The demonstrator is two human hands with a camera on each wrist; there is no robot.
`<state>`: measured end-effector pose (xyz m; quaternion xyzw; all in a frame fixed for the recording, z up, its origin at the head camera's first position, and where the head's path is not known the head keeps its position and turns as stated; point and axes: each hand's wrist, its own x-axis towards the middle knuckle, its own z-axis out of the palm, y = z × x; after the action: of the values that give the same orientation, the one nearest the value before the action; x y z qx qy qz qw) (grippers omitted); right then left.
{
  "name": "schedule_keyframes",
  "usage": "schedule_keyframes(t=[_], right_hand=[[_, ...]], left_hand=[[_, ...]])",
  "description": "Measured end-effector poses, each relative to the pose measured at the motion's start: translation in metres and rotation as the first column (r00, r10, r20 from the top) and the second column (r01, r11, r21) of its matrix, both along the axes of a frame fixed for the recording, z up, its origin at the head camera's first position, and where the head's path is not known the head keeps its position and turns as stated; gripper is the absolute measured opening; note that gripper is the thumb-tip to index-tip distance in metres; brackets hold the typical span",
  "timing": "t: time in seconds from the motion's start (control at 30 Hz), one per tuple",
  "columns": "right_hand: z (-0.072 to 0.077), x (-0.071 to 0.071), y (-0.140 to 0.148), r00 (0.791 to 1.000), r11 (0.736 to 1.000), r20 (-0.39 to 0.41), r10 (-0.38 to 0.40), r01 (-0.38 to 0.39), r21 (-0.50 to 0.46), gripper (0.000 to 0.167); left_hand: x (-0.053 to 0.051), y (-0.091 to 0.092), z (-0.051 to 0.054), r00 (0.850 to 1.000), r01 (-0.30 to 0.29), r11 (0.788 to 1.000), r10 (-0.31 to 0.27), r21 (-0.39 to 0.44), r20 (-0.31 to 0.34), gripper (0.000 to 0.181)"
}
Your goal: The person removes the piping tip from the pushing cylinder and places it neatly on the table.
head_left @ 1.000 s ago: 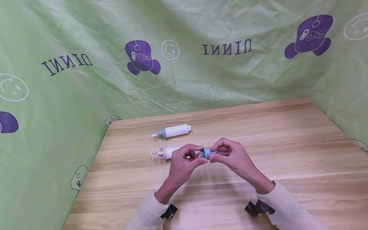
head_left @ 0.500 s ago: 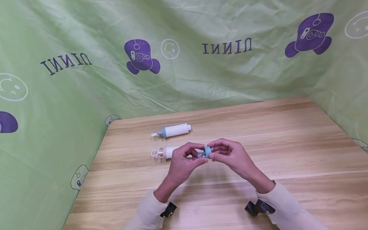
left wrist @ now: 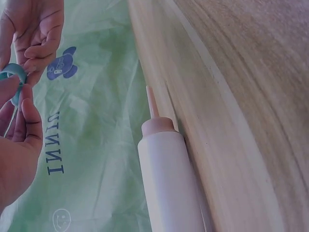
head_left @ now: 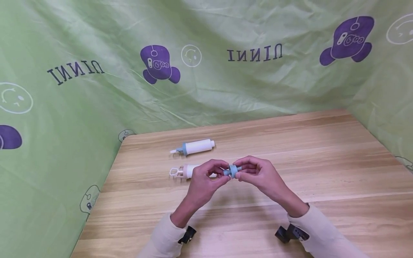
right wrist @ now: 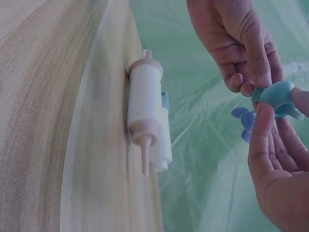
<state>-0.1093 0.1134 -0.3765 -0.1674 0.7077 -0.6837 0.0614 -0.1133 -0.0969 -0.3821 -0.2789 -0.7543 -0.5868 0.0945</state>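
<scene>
Pinches blue cap-like part (head_left: 233, 171) from both sides with left hand (head_left: 206, 182) and right hand (head_left: 262, 175), apparently for steadiness.

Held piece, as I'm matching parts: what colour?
The piece is blue-green, clearest in the right wrist view.

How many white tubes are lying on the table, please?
2. The blue-collared tube lies farther back on the table; the pink-collared tube lies nearer, partly hidden in the head view. No other white tube shows.
</scene>
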Motion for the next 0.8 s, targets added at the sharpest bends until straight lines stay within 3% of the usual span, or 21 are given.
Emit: schedule_keyframes(t=[0.27, 0.57, 0.8], right_hand=[[-0.0003, 0.0005, 0.0004, 1.000, 1.000, -0.002, 0.000, 0.000, -0.008, 0.028], [0.0009, 0.0005, 0.0007, 1.000, 1.000, 0.001, -0.003, 0.003, 0.002, 0.029], [0.0025, -0.0007, 0.0030, 0.999, 1.000, -0.043, -0.021, 0.022, 0.019, 0.028]], left_hand=[[-0.0011, -0.0004, -0.0007, 0.999, -0.028, 0.999, 0.028, -0.017, -0.021, 0.026], [-0.0015, -0.0008, -0.0037, 0.999, -0.042, 0.999, 0.042, -0.003, -0.003, 0.020], [-0.0035, -0.0013, -0.0025, 0.999, -0.036, 0.999, 0.036, 0.002, -0.010, 0.018]])
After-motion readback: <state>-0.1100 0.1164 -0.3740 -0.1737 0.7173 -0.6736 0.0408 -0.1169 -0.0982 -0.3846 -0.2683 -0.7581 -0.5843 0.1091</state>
